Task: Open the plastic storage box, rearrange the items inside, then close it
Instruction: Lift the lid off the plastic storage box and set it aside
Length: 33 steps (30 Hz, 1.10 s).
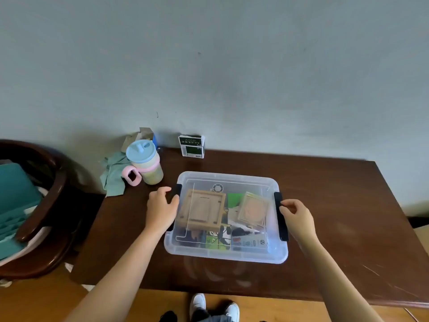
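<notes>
On the counter (325,205) the lidded plastic storage box (226,254) sits between both hands, left hand (161,211) and right hand (298,216) curling fingers onto its black latches, and uneven prying could skid it toward the cup (145,162) behind.

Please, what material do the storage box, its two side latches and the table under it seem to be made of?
The clear storage box looks like glossy translucent plastic: its contents show through. The black side latches seem opaque matte plastic. The dark brown table looks like varnished wood, with sheen and fine scratches, though a veneer is possible.
</notes>
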Tool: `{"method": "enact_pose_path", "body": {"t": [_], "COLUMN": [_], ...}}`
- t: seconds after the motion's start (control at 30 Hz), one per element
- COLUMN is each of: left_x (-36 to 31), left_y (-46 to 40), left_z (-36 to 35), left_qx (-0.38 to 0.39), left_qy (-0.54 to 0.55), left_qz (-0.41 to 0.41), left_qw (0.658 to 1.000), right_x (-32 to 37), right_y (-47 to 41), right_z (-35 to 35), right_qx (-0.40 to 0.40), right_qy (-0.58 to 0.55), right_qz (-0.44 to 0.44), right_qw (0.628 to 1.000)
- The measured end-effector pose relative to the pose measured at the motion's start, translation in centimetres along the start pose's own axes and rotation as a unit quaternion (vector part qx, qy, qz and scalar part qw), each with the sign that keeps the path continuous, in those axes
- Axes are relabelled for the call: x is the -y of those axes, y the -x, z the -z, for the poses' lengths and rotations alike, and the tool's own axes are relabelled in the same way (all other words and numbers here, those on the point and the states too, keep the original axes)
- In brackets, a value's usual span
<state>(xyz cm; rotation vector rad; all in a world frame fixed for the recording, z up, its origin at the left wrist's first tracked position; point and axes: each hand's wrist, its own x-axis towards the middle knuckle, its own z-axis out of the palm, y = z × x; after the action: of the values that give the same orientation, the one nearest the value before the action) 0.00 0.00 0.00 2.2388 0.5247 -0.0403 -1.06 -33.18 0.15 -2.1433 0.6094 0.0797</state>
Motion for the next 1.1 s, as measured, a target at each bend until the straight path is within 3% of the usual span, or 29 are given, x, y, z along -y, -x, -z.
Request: {"method": "enact_pose_path", "body": {"t": [0.13, 0.37, 0.43, 0.53, 0.63, 0.73, 0.83, 0.97, 1.1], "left_x": [-0.2, 0.1, 1.1, 2.9, 3.7, 3.6, 3.1, 2.2, 1.3], "left_y": [0.5, 0.4, -0.2, -0.8, -0.6, 0.4, 1.4, 1.8, 2.2], "left_z": [-0.8, -0.9, -0.6, 0.2, 0.2, -0.2, -0.4, -0.6, -0.6], "left_qx": [0.052, 0.036, 0.061, 0.105, 0.087, 0.03, -0.011, 0.005, -0.008], "left_qy": [-0.143, -0.257, -0.206, -0.02, 0.053, 0.043, 0.026, 0.042, 0.138], "left_qz": [0.03, -0.022, -0.002, 0.074, 0.11, 0.06, -0.003, 0.022, 0.068], "left_qw": [0.988, 0.965, 0.977, 0.991, 0.989, 0.997, 1.0, 0.999, 0.988], "right_x": [0.4, 0.1, -0.1, -1.5, -3.2, -3.6, -2.6, -1.3, -0.3], "right_y": [-0.6, -0.6, -1.0, -1.3, -0.7, 0.5, 1.5, 2.2, 2.8], "right_z": [-0.7, -1.4, -1.1, 0.1, 0.5, -0.3, -1.1, -1.6, -1.8], "right_qx": [0.029, 0.057, 0.079, 0.11, 0.091, 0.027, 0.012, -0.003, 0.003], "right_qy": [0.121, 0.226, 0.206, 0.023, -0.09, -0.05, -0.028, 0.008, 0.009], "right_qz": [-0.024, 0.014, 0.009, -0.034, -0.109, -0.079, -0.003, 0.016, 0.005], "right_qw": [0.992, 0.972, 0.975, 0.993, 0.986, 0.995, 1.0, 1.0, 1.0]}}
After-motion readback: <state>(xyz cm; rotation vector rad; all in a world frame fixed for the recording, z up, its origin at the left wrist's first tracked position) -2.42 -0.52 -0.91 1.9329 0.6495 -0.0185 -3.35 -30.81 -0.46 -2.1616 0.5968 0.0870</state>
